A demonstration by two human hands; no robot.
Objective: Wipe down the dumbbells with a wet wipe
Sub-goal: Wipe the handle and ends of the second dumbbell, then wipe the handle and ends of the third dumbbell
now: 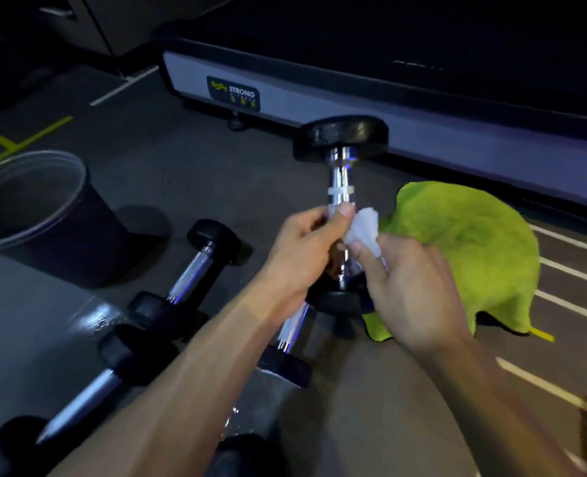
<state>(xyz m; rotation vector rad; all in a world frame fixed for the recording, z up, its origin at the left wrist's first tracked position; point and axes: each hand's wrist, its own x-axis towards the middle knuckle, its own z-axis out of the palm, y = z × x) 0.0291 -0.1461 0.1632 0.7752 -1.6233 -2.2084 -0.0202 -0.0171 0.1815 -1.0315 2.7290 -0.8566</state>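
**Wiping the chrome handle of the upright dumbbell**

The step in hand seems to be the cleaning of the handle of one dumbbell (342, 173), which stands on end with one black head up and the other on the dark floor (189, 160). The left hand (306, 256) grips the chrome handle about its middle, fingers curled round it and the thumb lying along the front. The right hand (412, 290) is just beside, to the right of the handle, and pinches a crumpled white wet wipe (362, 230) between the thumb and the fingers; the wipe touches the handle next to the left thumb.

I judge that the next move calls for sliding the wipe along and around the handle, while the left hand keeps the dumbbell steady or turns it, then for the two heads.

Three other dumbbells (195, 266) lie on the floor on the left, under the left forearm. A green cloth (464, 249) lies behind the right hand.
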